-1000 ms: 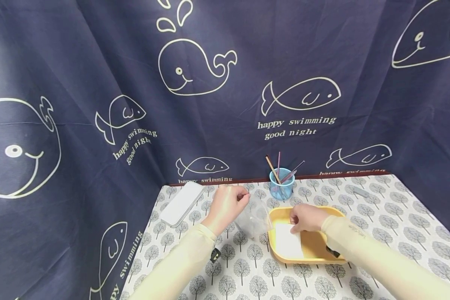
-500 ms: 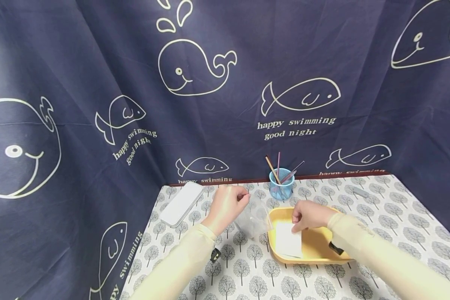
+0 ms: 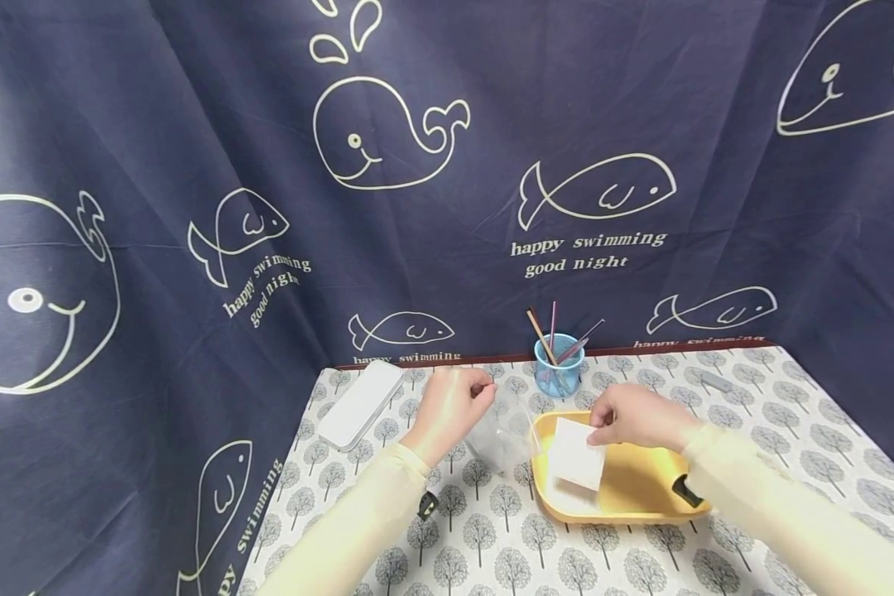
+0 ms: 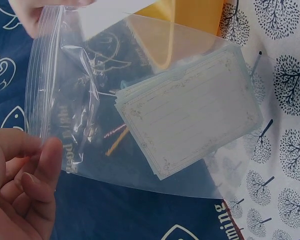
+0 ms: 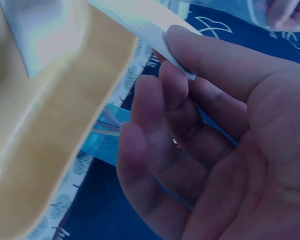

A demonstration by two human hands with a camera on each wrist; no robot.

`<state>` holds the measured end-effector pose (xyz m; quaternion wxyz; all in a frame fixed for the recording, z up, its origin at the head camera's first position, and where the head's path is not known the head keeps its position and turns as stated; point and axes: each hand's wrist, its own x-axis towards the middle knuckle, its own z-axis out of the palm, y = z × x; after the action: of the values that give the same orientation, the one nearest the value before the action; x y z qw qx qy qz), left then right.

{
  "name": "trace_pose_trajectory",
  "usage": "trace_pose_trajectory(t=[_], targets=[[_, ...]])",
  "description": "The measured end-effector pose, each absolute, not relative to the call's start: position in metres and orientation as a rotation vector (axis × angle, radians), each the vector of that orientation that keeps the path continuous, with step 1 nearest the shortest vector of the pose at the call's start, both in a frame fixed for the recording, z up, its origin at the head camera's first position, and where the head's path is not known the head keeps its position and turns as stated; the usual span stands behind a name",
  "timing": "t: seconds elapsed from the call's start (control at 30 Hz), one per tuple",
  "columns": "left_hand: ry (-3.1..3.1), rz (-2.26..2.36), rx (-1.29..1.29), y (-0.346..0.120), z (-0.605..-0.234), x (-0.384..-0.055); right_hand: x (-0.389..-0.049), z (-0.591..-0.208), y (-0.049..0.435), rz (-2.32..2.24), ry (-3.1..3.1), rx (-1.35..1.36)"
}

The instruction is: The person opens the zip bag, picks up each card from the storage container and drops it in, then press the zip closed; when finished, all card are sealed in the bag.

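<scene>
Two hands, one bag, one card: card lies just right of the bag's mouth.
On my desk [image 3: 641, 563], over the yellow tray [image 3: 633, 488], my left hand [image 3: 450, 406] pinches the clear zip bag [image 3: 502, 434] at its top edge; my right hand [image 3: 636, 418], nearer, pinches the white card [image 3: 577, 454], raised and tilted, pointing left toward the bag.

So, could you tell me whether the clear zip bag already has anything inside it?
Yes, it holds something: the clear zip bag, pinched by the left hand, contains a small stack of lined cards.
</scene>
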<state>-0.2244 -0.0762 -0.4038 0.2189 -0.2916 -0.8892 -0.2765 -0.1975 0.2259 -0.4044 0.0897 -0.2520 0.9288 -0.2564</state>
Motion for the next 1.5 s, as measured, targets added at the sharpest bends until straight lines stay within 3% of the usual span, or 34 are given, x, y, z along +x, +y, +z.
trace_pose_trajectory(t=[0.93, 1.5], targets=[[-2.487, -0.797, -0.778, -0.077, -0.402, -0.225, -0.172, -0.323, 0.210, -0.982, 3.156, -0.797], [-2.462, -0.770, -0.785, -0.075, -0.401, -0.224, -0.178, -0.346, 0.173, -1.086, 3.009, -0.770]])
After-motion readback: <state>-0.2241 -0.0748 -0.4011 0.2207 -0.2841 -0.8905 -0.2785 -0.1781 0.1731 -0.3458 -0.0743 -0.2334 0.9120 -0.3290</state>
